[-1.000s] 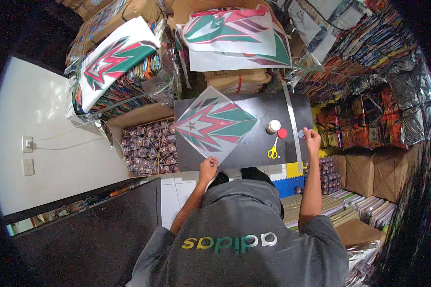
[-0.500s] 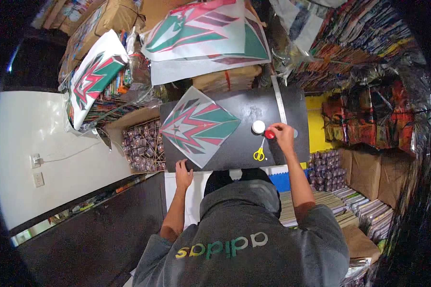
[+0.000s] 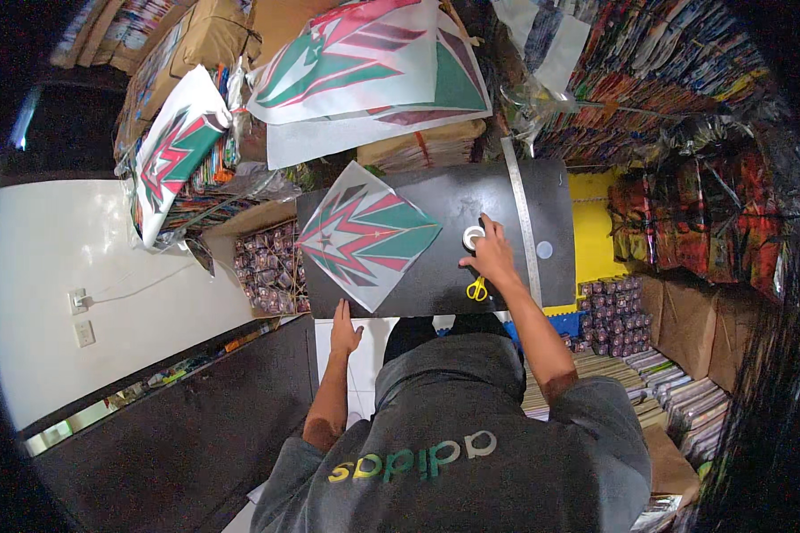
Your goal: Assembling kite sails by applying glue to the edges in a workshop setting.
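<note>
A diamond-shaped kite [image 3: 364, 233] with a red, green, white and dark starburst pattern lies on the black tabletop [image 3: 436, 191]. My left hand [image 3: 345, 330] rests at the table's near edge, just below the kite's lower corner, fingers stretched and empty. Over the right half of the board, my right hand [image 3: 492, 251] spreads its thumb and fingers around a white round item [image 3: 473, 237], perhaps a tape roll. Contact between them is hard to make out. Yellow-handled scissors [image 3: 477, 290] lie just below that hand. The red round item is not visible now.
A metal ruler [image 3: 522, 213] lies along the board's right side, beside a small pale disc [image 3: 544, 250]. More patterned sheets [image 3: 356, 80] drape over bundles behind the table. A box of small wrapped items [image 3: 271, 271] stands at the left, stacked bundles [image 3: 667, 71] at the right.
My right hand has shifted left from the red item to the white round one, its fingers spreading. My left hand has stayed by the near edge, its fingers straighter.
</note>
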Motion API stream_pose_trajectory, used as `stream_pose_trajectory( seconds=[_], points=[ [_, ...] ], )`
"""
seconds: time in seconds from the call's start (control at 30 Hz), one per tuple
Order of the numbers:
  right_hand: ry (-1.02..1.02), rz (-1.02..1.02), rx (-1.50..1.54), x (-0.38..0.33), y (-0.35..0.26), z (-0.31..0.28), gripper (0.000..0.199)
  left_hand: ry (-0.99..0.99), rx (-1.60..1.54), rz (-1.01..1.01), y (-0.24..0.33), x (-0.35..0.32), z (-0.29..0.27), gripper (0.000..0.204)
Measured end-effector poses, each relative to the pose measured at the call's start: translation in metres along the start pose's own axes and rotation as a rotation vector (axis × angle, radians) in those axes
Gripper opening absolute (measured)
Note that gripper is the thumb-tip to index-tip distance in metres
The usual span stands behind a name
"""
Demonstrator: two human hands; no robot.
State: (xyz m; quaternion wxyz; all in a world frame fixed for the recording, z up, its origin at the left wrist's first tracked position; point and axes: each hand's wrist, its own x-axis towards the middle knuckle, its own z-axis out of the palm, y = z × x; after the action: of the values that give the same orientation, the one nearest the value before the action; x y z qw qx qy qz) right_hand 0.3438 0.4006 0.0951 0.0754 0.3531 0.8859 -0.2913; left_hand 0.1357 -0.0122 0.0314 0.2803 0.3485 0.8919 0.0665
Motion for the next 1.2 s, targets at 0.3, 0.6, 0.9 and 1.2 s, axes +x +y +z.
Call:
stream_pose_trajectory(
  seconds=[0.3, 0.6, 0.9, 1.2],
  points=[
    [0.026, 0.063, -0.020, 0.015, 0.003, 0.022, 0.039, -0.039, -0.040, -0.083, 0.007, 0.000, -0.002, 0.099],
    [-0.073, 0.170, -0.140, 0.019, -0.008, 0.020, 0.035, 0.029, -0.009, 0.061, 0.001, -0.009, -0.010, 0.097],
    [0.152, 0.217, -0.017, -0.004, -0.028, 0.005, 0.036, 0.058, 0.191, 0.218, -0.010, -0.012, -0.019, 0.094],
    [0.347, 0.130, 0.182, -0.059, -0.109, 0.013, 0.038, 0.115, 0.296, 0.542, -0.033, 0.007, -0.021, 0.087]
  ],
)
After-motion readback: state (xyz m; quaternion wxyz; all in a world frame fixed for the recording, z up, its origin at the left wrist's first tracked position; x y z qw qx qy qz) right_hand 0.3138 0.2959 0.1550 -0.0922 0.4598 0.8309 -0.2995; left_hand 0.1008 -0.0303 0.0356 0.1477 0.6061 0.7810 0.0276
